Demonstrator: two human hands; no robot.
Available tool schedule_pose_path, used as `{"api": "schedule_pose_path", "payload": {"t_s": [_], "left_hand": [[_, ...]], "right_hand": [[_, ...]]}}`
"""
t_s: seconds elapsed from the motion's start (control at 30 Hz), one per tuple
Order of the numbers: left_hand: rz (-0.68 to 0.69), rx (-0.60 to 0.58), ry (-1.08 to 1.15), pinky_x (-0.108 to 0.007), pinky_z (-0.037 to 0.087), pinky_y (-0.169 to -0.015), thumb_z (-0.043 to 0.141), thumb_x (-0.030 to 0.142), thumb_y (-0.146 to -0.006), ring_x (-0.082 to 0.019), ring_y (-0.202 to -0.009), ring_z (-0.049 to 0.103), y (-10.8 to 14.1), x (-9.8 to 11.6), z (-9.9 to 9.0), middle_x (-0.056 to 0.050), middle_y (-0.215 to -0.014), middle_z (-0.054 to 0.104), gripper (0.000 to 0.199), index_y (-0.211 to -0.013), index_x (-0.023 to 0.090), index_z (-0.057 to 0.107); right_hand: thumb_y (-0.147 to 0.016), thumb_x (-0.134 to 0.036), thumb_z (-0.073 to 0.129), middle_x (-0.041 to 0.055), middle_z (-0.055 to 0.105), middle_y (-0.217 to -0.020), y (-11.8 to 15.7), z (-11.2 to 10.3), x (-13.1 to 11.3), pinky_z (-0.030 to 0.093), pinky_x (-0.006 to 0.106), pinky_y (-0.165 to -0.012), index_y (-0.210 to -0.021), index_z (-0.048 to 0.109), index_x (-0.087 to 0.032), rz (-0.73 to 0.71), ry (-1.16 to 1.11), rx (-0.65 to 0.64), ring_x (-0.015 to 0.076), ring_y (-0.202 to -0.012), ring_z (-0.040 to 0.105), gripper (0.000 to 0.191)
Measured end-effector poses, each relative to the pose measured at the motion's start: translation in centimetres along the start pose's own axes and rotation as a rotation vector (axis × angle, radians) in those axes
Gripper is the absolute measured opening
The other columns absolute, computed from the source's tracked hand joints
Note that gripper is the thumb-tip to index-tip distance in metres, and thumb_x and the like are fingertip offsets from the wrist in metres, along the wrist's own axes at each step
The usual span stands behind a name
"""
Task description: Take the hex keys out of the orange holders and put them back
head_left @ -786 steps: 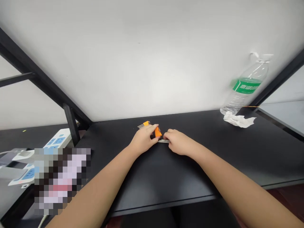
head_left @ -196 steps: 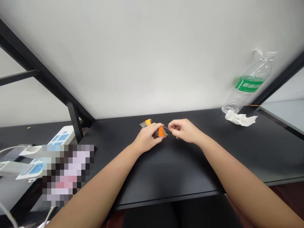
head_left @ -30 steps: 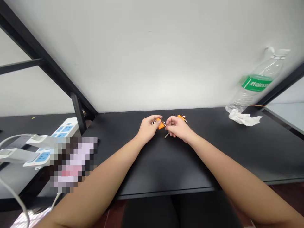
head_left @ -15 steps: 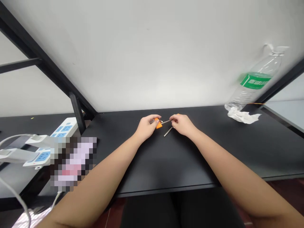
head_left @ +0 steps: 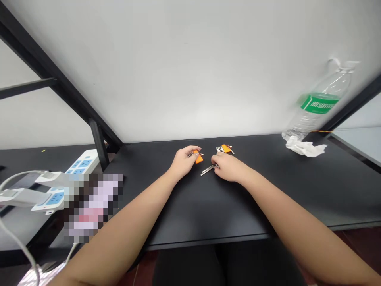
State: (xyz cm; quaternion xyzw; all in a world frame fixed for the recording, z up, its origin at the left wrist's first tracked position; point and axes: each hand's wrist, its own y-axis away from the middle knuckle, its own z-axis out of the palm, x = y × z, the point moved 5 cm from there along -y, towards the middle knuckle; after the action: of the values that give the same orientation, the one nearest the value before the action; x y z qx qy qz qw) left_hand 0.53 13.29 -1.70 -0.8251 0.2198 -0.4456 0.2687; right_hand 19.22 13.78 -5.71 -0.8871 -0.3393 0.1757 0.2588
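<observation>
Hex key sets (head_left: 225, 149): 2, orange holders with silver keys fanned out | my left hand (head_left: 184, 163): fingers narrow, pinching one set above the table (head_left: 238, 206) | my right hand (head_left: 229, 167): fingertips on 1 loose key (head_left: 208, 170), grip unclear, other set just beyond

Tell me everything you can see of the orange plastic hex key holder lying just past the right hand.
The orange plastic holder is a small, angular block gripping a tight row of slim silver metal hex keys, which stick out side by side to its left, with a few short ends showing to its right. It lies flat on the black tabletop, just beyond the right hand, apparently not touching it. Nothing else seems to touch it. Its finer details are too small to tell.
</observation>
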Motion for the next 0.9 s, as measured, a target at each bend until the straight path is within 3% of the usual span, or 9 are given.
{"api": "schedule_pose_path", "payload": {"t_s": [0.1,0.2,0.3,0.4,0.57,0.77,0.9], "left_hand": [[0.031,-0.033,0.007,-0.038,0.058,-0.091,0.068,0.029,-0.085,-0.022,-0.093,0.072,0.1,0.1,0.2,-0.008,-0.101,0.077,0.029,-0.11,0.017,0.075],[0.054,-0.059,0.018,-0.039,0.058,-0.092,0.068,0.032,-0.086,-0.023,-0.094,0.072,0.2,0.1,0.6,-0.009,-0.104,0.077,0.031,-0.113,0.017,0.073],[0.09,-0.084,-0.008,-0.039,0.057,-0.094,0.069,0.034,-0.086,-0.023,-0.098,0.072,0.4,0.4,1.0,-0.009,-0.11,0.077,0.032,-0.113,0.018,0.073],[0.124,-0.085,-0.024,-0.037,0.057,-0.094,0.068,0.033,-0.086,-0.023,-0.099,0.072,0.5,0.6,1.2,-0.008,-0.11,0.077,0.031,-0.113,0.019,0.074],[0.122,-0.069,-0.036,-0.035,0.058,-0.089,0.066,0.03,-0.087,-0.021,-0.093,0.072,0.5,0.8,1.2,-0.006,-0.106,0.077,0.028,-0.112,0.02,0.073],[0.156,-0.041,-0.045,-0.036,0.057,-0.094,0.065,0.027,-0.087,-0.021,-0.097,0.072,0.6,1.0,1.0,-0.007,-0.106,0.076,0.023,-0.107,0.019,0.071],[0.16,-0.034,-0.061,-0.036,0.056,-0.096,0.064,0.026,-0.087,-0.02,-0.098,0.072,0.6,1.1,0.9,-0.006,-0.106,0.076,0.02,-0.104,0.019,0.071]], "right_hand": [[-0.085,-0.016,0.057,0.0069,0.064,-0.098,0.1,-0.5,-1.0,0.041,0.031,-0.071,-0.091,0.06,-0.019,-0.013,-0.071,0.098,0.0188,-0.083,0.058,0.008],[-0.088,-0.025,0.057,0.0027,0.064,-0.089,-0.2,-1.0,-1.3,0.044,0.03,-0.071,-0.093,0.058,-0.021,0.04,-0.361,0.204,0.0172,-0.079,0.059,0.007],[-0.087,-0.031,0.059,-0.0006,0.064,-0.083,-0.7,-0.5,-1.3,0.046,0.029,-0.067,-0.092,0.057,-0.022,0.102,-0.662,0.209,0.0159,-0.072,0.059,0.011],[-0.08,-0.024,0.06,-0.0017,0.061,-0.079,-1.1,0.3,-1.0,0.047,0.029,-0.065,-0.085,0.056,-0.022,0.126,-0.809,0.215,0.0154,-0.07,0.059,0.007],[-0.071,-0.017,0.06,-0.0034,0.058,-0.074,-1.6,1.1,-0.2,0.045,0.026,-0.061,-0.081,0.054,-0.021,0.153,-0.919,0.193,0.0139,-0.067,0.058,0.012],[-0.073,-0.019,0.065,-0.0026,0.062,-0.08,-1.9,1.5,0.4,0.045,0.025,-0.057,-0.093,0.059,-0.021,0.193,-1.02,0.161,0.013,-0.065,0.061,0.021],[-0.074,-0.018,0.063,-0.002,0.063,-0.079,-1.9,1.5,0.8,0.046,0.026,-0.058,-0.095,0.063,-0.02,0.218,-0.95,0.123,0.0136,-0.065,0.062,0.021]]}}
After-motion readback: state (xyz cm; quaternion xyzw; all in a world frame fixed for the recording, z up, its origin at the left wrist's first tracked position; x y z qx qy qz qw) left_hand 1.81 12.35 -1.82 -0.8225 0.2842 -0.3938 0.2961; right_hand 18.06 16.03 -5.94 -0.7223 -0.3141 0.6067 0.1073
